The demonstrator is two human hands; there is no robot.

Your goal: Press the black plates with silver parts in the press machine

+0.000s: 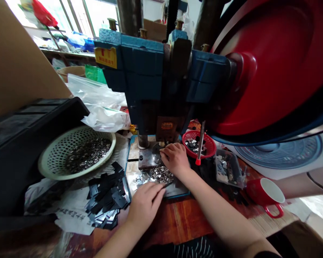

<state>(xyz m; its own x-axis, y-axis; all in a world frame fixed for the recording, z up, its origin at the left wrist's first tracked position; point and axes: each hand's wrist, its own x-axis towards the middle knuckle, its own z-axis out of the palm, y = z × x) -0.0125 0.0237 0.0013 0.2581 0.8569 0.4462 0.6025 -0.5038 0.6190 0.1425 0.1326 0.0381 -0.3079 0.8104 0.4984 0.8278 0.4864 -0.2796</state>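
My left hand (146, 200) is closed, thumb and forefinger together on a thin dark flat piece (168, 184) at the front of the press bed. My right hand (176, 160) reaches under the ram of the blue press (144, 68), its fingers bent and pinched at the metal die plate (148, 160). Whatever those fingertips hold is too small or hidden to make out. Between the hands lies a heap of small shiny metal fasteners (161, 174). Left of the bed, black flat metal plates (107, 191) are piled on paper.
A pale green basket (47, 163) of small metal parts stands left, beside a black bin (21, 143). At right are a red basket (212, 147), a clear plastic box (233, 184), a red mug (258, 193) and the press's large red wheel (271, 71). A red-tipped lever (200, 143) hangs near my right hand.
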